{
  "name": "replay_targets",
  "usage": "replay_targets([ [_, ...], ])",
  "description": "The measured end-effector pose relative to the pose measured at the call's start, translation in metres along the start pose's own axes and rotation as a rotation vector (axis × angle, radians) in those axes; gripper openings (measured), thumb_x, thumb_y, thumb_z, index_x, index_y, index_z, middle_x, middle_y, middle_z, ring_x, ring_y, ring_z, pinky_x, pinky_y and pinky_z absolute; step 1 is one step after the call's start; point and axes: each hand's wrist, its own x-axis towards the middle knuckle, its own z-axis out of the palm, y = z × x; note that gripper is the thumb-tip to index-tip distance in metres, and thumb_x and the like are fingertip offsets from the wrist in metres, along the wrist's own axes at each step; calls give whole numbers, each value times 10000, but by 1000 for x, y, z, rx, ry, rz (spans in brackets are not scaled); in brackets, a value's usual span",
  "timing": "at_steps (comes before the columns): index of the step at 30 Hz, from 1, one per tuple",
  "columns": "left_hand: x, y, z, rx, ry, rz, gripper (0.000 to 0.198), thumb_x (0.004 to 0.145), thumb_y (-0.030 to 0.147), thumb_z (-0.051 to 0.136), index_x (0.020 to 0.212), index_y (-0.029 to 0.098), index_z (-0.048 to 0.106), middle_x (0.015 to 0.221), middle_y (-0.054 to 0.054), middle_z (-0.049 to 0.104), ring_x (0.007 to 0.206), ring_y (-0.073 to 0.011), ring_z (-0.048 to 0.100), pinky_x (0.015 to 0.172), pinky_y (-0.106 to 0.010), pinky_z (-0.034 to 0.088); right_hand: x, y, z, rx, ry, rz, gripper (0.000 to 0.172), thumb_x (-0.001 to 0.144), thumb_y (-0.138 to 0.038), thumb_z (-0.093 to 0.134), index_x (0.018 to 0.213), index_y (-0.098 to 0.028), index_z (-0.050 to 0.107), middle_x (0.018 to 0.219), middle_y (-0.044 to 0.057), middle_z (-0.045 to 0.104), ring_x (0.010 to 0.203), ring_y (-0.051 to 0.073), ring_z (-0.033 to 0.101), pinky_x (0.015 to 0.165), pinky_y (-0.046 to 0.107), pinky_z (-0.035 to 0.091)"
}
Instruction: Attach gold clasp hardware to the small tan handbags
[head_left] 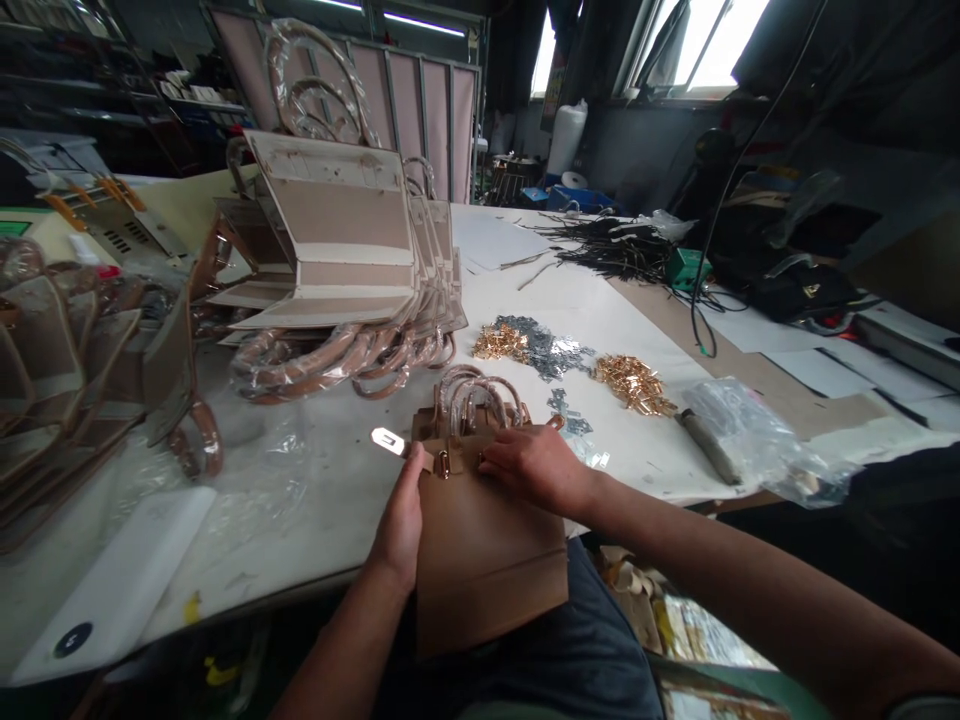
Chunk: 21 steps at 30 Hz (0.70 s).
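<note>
A white surface (540, 292) fills the frame, its upper left crowded by stacked bag panels (352, 210). At lower centre, a brown bag (487, 550) leans over the lap, apparently to present its upper edge. The left hand's (397, 525) fingers pinch its left side near a metal-tipped strap (388, 440); the right hand's (536, 465) fingers curl over the top, grip hidden. Gold fittings (634, 385) lie centre right.

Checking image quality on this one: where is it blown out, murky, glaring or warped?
Head view: the window is blown out to white, while the upper corners sink into murk; head view: the plastic-wrapped handles and gold pieces catch bright glints; head view: wide-angle warping, with the right forearm looking stretched; head view: the brown bag stays readable.
</note>
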Motion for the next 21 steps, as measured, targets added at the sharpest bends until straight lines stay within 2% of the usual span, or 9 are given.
replay_targets([
  [4,0,-2,4,-16,55,118,539,986,343,701,1490,168,621,1180,-97,808,1217,-320,727,1143,-411,546,0,-5,-3,-57,-51,-29,235,1102,-241,652,888,-158,701,910,52,684,790,188,623,675,314,380],
  [9,-1,0,6,-37,-31,-27,538,1013,421,653,1460,122,635,1205,-135,792,1235,-340,713,1154,-464,533,10,-22,-4,-210,-230,0,153,1044,-59,594,987,-117,723,979,113,703,865,268,664,685,346,442],
  [11,-1,1,7,-42,-57,-47,537,1020,430,637,1460,122,631,1210,-144,788,1245,-342,707,1157,-478,529,11,-24,-6,-207,-264,23,157,1035,-46,589,1011,-108,730,1006,125,707,893,276,671,697,345,458],
  [13,-1,2,7,-50,-56,-35,528,1028,421,619,1463,121,626,1214,-154,785,1253,-340,704,1161,-481,525,8,-21,-7,-146,-214,61,154,1065,-112,600,995,-134,736,997,105,709,898,258,671,704,327,453],
  [16,-2,3,4,-45,-45,-16,542,1022,425,627,1468,116,619,1223,-165,781,1249,-343,707,1167,-495,519,-2,-13,-4,16,-45,147,121,1081,-217,648,1002,-194,737,975,48,712,874,206,670,692,286,421],
  [18,-2,3,1,-29,-34,9,565,995,443,674,1455,118,631,1232,-163,779,1252,-350,704,1175,-501,512,-6,-13,3,98,48,183,81,1051,-208,692,983,-212,735,951,21,713,864,189,669,699,271,412],
  [21,-2,4,-3,-12,-36,87,546,950,437,736,1407,143,680,1256,-145,775,1301,-367,672,1192,-481,498,-4,-22,14,99,107,201,164,988,-118,715,844,-195,708,868,17,695,847,203,666,721,279,424],
])
